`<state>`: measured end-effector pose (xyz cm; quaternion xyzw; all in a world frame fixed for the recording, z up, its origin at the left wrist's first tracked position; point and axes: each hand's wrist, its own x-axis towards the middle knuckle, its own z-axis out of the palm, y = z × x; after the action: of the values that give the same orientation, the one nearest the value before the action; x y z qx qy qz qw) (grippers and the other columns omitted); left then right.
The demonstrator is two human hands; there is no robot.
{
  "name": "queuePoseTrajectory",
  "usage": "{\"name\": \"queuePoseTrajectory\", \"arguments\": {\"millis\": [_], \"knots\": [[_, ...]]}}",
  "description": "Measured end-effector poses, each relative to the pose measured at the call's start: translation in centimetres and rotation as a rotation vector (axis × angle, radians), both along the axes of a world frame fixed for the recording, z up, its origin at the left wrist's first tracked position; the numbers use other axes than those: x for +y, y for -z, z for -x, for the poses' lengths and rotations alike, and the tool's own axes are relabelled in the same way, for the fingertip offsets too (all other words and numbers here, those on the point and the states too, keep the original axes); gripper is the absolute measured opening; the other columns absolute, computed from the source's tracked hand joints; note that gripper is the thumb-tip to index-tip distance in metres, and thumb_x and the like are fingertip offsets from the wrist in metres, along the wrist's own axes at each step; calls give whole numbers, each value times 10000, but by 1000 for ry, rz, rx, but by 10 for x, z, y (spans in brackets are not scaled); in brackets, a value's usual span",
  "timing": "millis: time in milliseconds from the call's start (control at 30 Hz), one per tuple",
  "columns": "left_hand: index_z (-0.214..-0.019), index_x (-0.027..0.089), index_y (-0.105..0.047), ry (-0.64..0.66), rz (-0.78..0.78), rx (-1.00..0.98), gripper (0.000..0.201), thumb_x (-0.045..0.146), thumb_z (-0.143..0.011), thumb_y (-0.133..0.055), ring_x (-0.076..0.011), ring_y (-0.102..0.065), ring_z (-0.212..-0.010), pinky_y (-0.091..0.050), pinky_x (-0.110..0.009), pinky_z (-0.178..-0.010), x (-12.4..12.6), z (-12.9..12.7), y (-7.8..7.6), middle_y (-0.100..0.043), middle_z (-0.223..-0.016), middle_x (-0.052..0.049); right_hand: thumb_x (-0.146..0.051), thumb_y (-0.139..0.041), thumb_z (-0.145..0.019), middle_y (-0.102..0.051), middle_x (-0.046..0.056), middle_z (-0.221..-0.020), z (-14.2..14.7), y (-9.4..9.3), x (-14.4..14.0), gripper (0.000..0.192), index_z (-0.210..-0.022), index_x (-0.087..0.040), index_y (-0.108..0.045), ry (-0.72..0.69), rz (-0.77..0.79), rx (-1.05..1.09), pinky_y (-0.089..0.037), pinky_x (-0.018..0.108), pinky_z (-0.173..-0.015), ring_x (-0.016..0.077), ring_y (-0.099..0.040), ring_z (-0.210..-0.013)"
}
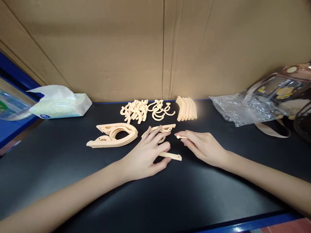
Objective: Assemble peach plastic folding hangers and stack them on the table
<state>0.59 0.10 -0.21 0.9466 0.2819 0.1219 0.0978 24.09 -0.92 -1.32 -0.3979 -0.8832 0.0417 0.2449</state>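
My left hand [148,155] is spread over a beige frame [173,156] on the table [170,194], likely steadying it. Right hand [206,147] pinches a small beige part [182,137] just beyond the frame's open right end, tip exposed, probably for control. Stacked frames [102,142] sit left of both, probably for working room.

Comes to one left hand [147,155], one right hand [205,147], one small piece [180,137], one bar end [173,156], one partly covered frame [168,127], and one stack of frames [110,141] too overlapped to count. Also includes five or six curved bars [186,109], one lone hook [169,114], and, too tangled to number, several more hooks [157,118] and a heap of curved pieces [136,110]. Adds one tissue box [65,106], one plastic bag [233,108] and one strapped bag [283,92].
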Motion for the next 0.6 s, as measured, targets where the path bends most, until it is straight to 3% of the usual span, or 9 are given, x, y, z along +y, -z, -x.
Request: {"name": "queuePoseTrajectory", "arguments": {"millis": [67,267,400,600], "knots": [[-915,193,-531,2,-7,7,136,309,-911,-461,-292,-227,-1396,-179,-580,-1123,1,0,0,-433,-1401,-107,-240,-350,-975,-692,36,-1019,0,-1,-1,205,-1097,-211,-512,40,39,3,-479,239,-672,139,-675,-816],[-974,184,-480,-45,12,-49,172,334,-962,-396,-265,-260,-1387,-219,-564,-1124,3,-2,3,-413,-1417,-123,-263,-397,-928,-620,-29,-621,1,-4,-2,195,-850,-193,-561,92,68,-2,-343,217,-483,96,-533,-479],[-942,189,-467,-86,44,-94,157,324,-965,-390,-263,-260,-1390,-242,-571,-1113,2,-3,3,-412,-1424,-125,-233,-394,-912,-568,-18,-617,1,-5,-1,229,-763,-184,-561,14,49,-8,-358,227,-550,101,-492,-532],[-900,190,-438,-108,62,-116,163,327,-967,-380,-256,-263,-1390,-232,-575,-1113,2,-3,1,-413,-1422,-138,-259,-341,-958,-560,10,-739,1,-7,0,248,-849,-181,-549,-38,126,14,-388,247,-636,126,-514,-676]]}}
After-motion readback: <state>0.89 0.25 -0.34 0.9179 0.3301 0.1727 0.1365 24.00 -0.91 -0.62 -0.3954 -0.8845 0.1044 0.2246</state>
